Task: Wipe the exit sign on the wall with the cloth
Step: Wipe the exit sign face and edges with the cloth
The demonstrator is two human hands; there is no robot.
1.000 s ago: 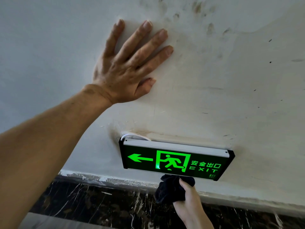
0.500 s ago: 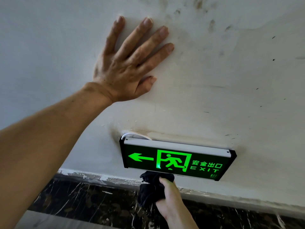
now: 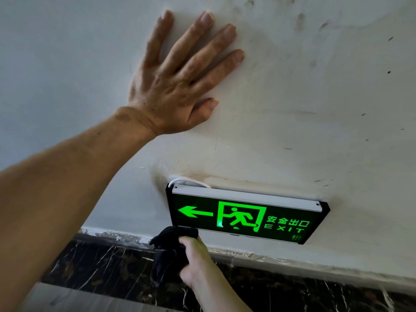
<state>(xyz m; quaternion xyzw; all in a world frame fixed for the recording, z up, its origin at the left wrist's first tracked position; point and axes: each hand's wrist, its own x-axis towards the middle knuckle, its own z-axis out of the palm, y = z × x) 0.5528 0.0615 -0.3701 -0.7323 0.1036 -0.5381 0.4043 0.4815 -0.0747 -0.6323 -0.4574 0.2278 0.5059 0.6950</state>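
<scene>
A lit green exit sign [image 3: 245,216] with a left arrow, a running figure and the word EXIT hangs low on the white wall. My right hand [image 3: 198,260] grips a bunched black cloth [image 3: 167,248] and presses its top against the sign's lower left edge. My left hand [image 3: 177,79] lies flat on the wall above the sign, fingers spread, holding nothing.
The white wall [image 3: 315,109] is stained and scuffed around the sign. A thin white cable [image 3: 186,181] loops out behind the sign's top left corner. Below runs a chipped paint edge and a dark marble skirting [image 3: 108,264] with white veins.
My right hand has slid the cloth leftward along the sign's bottom edge, from under its right-of-middle part to its lower left corner. My left hand has stayed flat on the wall.
</scene>
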